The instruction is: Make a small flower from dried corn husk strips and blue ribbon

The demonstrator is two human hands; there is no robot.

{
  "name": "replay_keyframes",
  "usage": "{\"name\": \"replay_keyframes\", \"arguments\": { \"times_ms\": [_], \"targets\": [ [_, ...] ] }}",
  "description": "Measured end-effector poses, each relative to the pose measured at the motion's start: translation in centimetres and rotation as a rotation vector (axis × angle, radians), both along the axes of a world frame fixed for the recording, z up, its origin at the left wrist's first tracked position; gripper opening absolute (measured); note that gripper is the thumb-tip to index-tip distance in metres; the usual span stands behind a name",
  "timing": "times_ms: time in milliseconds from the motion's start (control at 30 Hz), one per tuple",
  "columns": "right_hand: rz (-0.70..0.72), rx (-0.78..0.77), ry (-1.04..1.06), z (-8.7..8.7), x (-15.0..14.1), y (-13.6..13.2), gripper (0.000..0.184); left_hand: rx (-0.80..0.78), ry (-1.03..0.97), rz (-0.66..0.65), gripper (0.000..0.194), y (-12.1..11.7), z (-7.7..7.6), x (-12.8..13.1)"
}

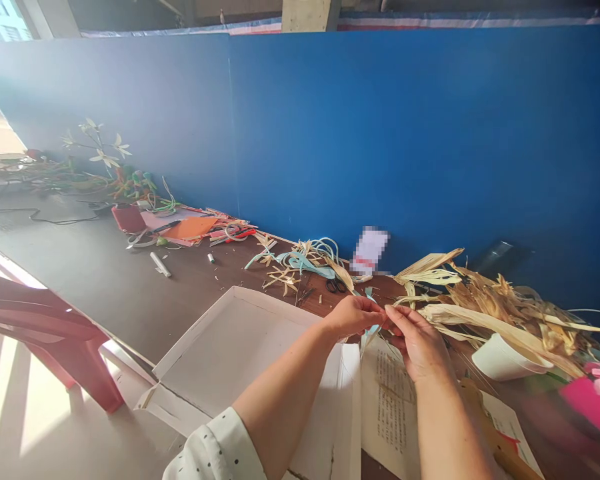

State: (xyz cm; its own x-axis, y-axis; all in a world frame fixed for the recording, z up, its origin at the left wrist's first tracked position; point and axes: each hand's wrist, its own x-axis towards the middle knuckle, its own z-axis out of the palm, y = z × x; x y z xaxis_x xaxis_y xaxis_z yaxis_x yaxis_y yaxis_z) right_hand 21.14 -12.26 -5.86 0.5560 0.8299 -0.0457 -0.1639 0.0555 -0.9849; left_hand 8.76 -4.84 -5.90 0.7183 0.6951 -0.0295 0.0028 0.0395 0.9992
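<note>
My left hand and my right hand meet above the table, fingertips pinched together on a small pale-blue strip that hangs down between them. A thin stalk or wire seems to run from the pinch, but it is too fine to name. Below the hands lie a printed paper sheet and a flattened white cardboard box. Dried corn husks are heaped just right of my right hand.
A white cup sits among the husks, pink paper to its right. Black scissors, husk scraps and blue strips lie behind the hands. Farther left are coloured papers, handmade flowers and a cable. A red plastic chair stands at left. A blue partition backs the table.
</note>
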Motion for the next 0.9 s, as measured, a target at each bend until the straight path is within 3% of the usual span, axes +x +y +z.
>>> {"name": "replay_keyframes", "arguments": {
  "times_ms": [200,433,633,900],
  "targets": [
    [-0.231,0.082,0.011,0.3,0.6,0.1,0.037,0.011,0.061,-0.054,0.032,-0.1,-0.1,0.3],
    [-0.361,0.179,0.066,0.8,1.1,0.0,0.042,0.046,0.095,-0.095,0.024,-0.2,-0.4,0.3],
    [-0.381,0.234,0.097,0.2,1.9,0.1,0.041,0.153,0.164,-0.122,0.025,0.3,-1.1,0.7],
    [-0.370,0.260,0.112,0.2,1.7,0.3,0.040,0.202,0.225,-0.129,0.027,-0.1,-0.6,0.4]
  ]
}}
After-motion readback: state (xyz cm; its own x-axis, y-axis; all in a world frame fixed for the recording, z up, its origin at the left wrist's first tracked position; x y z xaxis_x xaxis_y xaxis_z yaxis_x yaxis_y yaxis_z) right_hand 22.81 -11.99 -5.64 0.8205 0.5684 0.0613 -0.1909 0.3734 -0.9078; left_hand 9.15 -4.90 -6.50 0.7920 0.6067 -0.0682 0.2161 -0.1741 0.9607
